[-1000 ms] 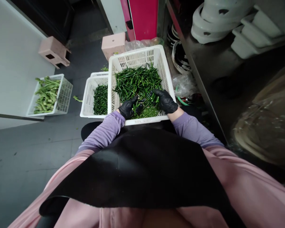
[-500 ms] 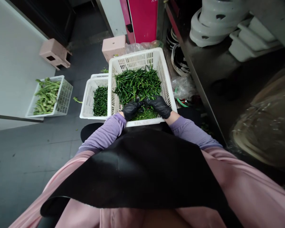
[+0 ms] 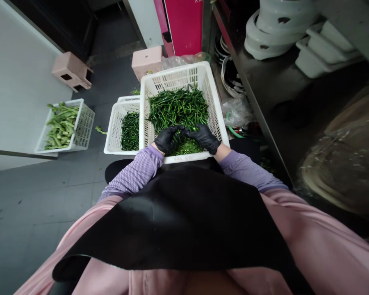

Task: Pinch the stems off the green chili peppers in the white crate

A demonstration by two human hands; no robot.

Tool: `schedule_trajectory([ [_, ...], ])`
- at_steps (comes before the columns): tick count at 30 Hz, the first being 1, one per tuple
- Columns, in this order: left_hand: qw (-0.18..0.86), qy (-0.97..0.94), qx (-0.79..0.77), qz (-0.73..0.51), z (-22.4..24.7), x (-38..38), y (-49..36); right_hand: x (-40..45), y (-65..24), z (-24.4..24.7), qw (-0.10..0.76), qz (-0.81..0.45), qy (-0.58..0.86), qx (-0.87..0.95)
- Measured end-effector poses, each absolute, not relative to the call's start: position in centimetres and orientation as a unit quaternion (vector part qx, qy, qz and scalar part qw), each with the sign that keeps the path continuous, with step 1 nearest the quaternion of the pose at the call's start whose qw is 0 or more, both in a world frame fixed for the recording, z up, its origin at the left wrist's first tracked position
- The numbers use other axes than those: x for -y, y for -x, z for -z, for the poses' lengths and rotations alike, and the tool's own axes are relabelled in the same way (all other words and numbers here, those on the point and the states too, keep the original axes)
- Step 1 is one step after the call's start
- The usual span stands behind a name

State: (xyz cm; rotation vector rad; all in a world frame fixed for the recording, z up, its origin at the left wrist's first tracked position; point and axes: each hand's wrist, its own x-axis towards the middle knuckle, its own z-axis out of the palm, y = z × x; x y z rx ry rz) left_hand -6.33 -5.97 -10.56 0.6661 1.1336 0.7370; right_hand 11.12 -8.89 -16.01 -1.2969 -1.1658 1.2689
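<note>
A white slatted plastic basket (image 3: 217, 88) sits against my apron front, with long green chili peppers (image 3: 178, 106) heaped in its far part. Thin green stems (image 3: 189, 147) lie along its near side. Over these, my black-gloved left hand (image 3: 167, 140) is closed, with green chili peppers showing beneath its curled fingers. My right hand (image 3: 206, 138), gloved the same way, meets it from the right, fingers pinched together. Whatever is between the right fingertips is too small to make out. The fingertips of both hands nearly touch.
A smaller white basket (image 3: 112, 133) with more green peppers stands to the left. Farther left is a white basket (image 3: 86, 129) of thick pale green stalks. Pink stools (image 3: 147, 59) stand beyond. A metal shelf (image 3: 264, 94) with white containers (image 3: 270, 37) runs along the right.
Both hands have shifted slightly, the left one turning and curling more over the peppers. The baskets stay where they were; the view has moved very little.
</note>
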Motion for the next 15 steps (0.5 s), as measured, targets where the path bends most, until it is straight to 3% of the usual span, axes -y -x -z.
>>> schedule_trajectory([
  [5, 0.755, -0.23, -0.494, -0.366, 9.7, 7.0, 5.0, 9.0, -10.9, 15.5, 0.474, -0.579, 0.475, 0.463],
  [15, 0.719, -0.318, -0.5, -0.364, 11.3, 6.8, 4.9, 9.3, -10.5, 14.3, 0.458, -0.526, 0.513, 0.5],
])
